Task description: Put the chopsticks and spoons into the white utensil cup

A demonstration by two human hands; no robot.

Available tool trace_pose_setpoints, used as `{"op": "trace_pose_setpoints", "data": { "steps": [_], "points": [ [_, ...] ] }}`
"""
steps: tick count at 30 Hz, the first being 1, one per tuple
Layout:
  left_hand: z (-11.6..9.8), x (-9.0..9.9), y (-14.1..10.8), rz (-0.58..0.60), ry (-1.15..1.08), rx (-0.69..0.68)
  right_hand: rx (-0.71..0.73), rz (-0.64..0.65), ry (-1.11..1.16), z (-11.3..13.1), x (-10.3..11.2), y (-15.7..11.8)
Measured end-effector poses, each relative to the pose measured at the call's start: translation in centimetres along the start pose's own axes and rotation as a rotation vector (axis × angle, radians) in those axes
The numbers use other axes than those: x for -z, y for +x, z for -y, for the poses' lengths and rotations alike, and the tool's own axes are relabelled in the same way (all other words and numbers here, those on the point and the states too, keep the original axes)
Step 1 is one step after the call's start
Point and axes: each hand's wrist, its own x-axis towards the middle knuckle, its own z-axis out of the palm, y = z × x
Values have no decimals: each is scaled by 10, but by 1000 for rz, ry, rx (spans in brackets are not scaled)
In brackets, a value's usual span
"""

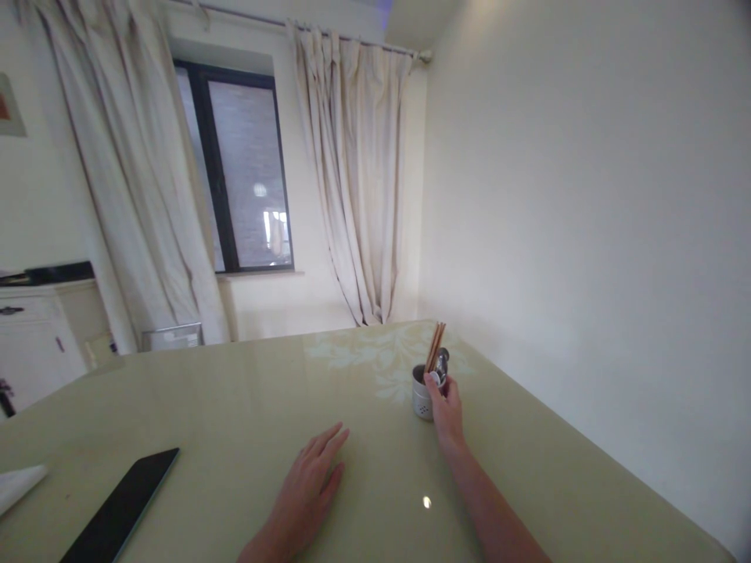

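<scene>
A metal utensil holder (pixel 422 400) with small holes in its side stands on the table near the right wall. Several wooden chopsticks (pixel 435 346) lean out of it, along with shiny metal spoons (pixel 443 362). My right hand (pixel 447 407) grips the holder at its right side, thumb by the rim and fingers around the far side, partly hidden. To the left and closer to me, my left hand (pixel 308 485) is over the tabletop, palm down, fingers stretched out and holding nothing.
The glossy greenish table (pixel 235 422) meets the white wall (pixel 587 234) on the right. A dark flat tablet-like object (pixel 126 500) lies at front left, beside a white item (pixel 20 485). Curtains (pixel 357 172), a window (pixel 252 172) and a white cabinet (pixel 41 336) stand beyond.
</scene>
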Motion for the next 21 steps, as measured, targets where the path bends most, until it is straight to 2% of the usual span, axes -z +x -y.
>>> {"op": "trace_pose_setpoints", "data": {
  "steps": [3, 8, 10, 13, 16, 21],
  "points": [
    [-5, 0, 3, -37, -122, 50, 16, 140, 23, 5, -7, -10],
    [-21, 9, 12, -179, -438, 261, 58, 474, 56, 15, -24, -47],
    [-28, 15, 14, -237, -584, 270, 102, 657, 47, 20, -29, -68],
    [-39, 24, 15, -304, -777, 253, 145, 809, 34, 28, -33, -99],
    [-48, 33, 16, -330, -885, 273, 178, 934, 54, 37, -35, -122],
    [-54, 43, 19, -287, -1032, 263, 221, 987, 27, 43, -35, -135]
  ]
}}
